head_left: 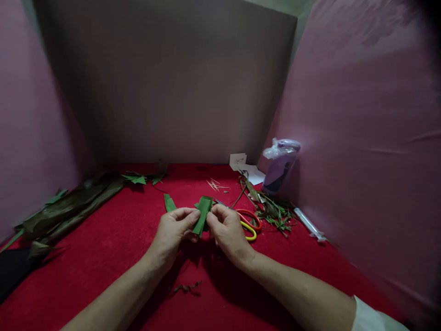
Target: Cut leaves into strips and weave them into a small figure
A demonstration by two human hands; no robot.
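Between my two hands is a folded strip of green leaf (203,216), held above the red cloth. My left hand (177,225) pinches its left side, the thumb lying on top. On the right side, the fingers of my right hand (227,230) are closed on the same leaf. Part of another green leaf piece (168,202) shows just beyond my left hand. Scissors with red and yellow handles (251,225) lie beside my right hand, their blades partly hidden behind it. My lower fingertips are hidden under the leaf.
Toothpicks (216,185) lie farther back near white papers (253,174). At the right are leaf scraps (275,214), a purple bottle (279,170) and a clear syringe (309,225). Long dried leaves (79,204) and a black item (15,271) lie left. A brown curled scrap (188,288) is in front.
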